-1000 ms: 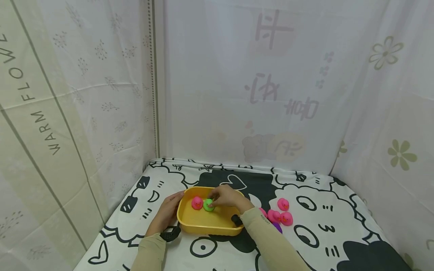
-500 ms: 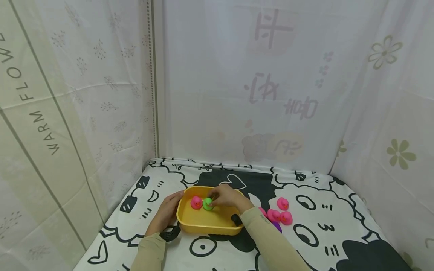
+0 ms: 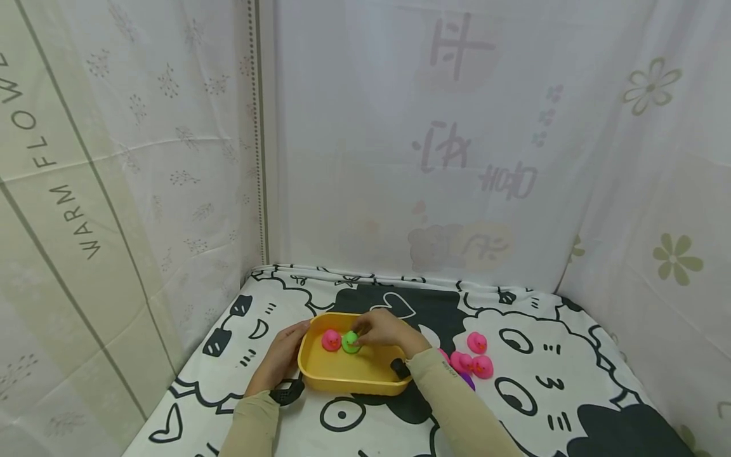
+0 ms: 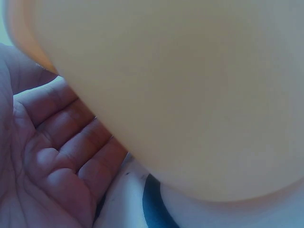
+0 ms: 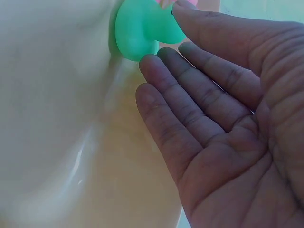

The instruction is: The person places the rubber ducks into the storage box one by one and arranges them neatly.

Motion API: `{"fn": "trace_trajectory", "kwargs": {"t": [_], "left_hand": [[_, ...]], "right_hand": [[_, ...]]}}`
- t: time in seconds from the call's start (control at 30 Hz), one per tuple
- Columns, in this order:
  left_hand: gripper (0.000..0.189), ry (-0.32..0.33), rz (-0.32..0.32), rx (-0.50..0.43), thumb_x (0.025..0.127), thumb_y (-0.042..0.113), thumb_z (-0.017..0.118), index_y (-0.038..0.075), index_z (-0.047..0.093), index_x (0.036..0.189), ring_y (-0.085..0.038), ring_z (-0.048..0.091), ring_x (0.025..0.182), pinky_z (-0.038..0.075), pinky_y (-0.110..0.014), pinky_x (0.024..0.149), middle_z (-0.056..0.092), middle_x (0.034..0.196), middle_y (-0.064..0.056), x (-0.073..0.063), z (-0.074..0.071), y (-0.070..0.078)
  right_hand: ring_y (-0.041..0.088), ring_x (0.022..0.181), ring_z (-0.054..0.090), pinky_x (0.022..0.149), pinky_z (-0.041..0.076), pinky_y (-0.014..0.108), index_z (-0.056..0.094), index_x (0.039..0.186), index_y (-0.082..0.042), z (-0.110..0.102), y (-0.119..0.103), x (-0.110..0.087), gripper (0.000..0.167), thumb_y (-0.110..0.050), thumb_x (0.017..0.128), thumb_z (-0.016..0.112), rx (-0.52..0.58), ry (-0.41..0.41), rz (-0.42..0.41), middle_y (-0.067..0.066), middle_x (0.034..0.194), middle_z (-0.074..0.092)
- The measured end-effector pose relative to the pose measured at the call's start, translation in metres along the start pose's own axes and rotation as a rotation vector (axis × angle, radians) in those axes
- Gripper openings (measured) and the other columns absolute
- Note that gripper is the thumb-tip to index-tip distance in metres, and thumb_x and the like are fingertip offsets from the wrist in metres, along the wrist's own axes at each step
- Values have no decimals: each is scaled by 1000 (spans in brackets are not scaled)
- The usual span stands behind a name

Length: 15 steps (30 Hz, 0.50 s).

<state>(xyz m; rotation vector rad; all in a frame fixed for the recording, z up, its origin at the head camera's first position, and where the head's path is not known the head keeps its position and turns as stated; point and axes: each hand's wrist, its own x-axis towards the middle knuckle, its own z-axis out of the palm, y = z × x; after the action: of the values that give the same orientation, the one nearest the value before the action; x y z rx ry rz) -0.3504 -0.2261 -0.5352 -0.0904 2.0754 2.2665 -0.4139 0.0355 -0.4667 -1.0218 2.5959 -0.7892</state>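
Observation:
My left hand (image 3: 284,355) holds the left end of a yellow plastic tub (image 3: 342,384), its fingers against the outer wall in the left wrist view. Inside the tub, my right hand (image 3: 391,332) pinches a green rubber duck (image 3: 350,343) between thumb and fingers. The right wrist view has the thumb at the front of the green duck (image 5: 135,31) and the other fingers stretched out below it. Just left of it in the tub sits a pink rubber duck (image 3: 330,341).
To the right of the tub, several pink rubber ducks (image 3: 482,367) lie on the black-and-white patterned cloth (image 3: 548,355). A purple one (image 3: 468,380) is partly hidden by the right sleeve. Pale printed curtains (image 3: 365,158) stand around the back and sides.
Almost nothing moves. Both hands keep their places, and the green duck stays beside the pink one in the tub.

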Motion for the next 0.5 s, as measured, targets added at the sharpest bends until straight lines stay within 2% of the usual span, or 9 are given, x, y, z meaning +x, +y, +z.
{"fn": "trace_trajectory", "kwargs": {"t": [0.23, 0.5], "left_hand": [[59, 0, -5, -13, 100, 50, 56, 8, 56, 143, -25, 63, 118, 56, -34, 94, 60, 139, -12, -1, 1, 2], [62, 8, 2, 22, 101, 50, 54, 6, 54, 144, -27, 61, 122, 55, -35, 97, 57, 143, -15, 0, 1, 2]], "right_hand": [[8, 94, 66, 84, 56, 22, 74, 116, -10, -4, 3, -2, 32, -22, 87, 80, 7, 4, -8, -1, 110, 72], [11, 97, 67, 86, 57, 25, 73, 119, -7, -11, 3, -7, 36, -22, 88, 80, 49, 11, -14, 0, 112, 72]]}}
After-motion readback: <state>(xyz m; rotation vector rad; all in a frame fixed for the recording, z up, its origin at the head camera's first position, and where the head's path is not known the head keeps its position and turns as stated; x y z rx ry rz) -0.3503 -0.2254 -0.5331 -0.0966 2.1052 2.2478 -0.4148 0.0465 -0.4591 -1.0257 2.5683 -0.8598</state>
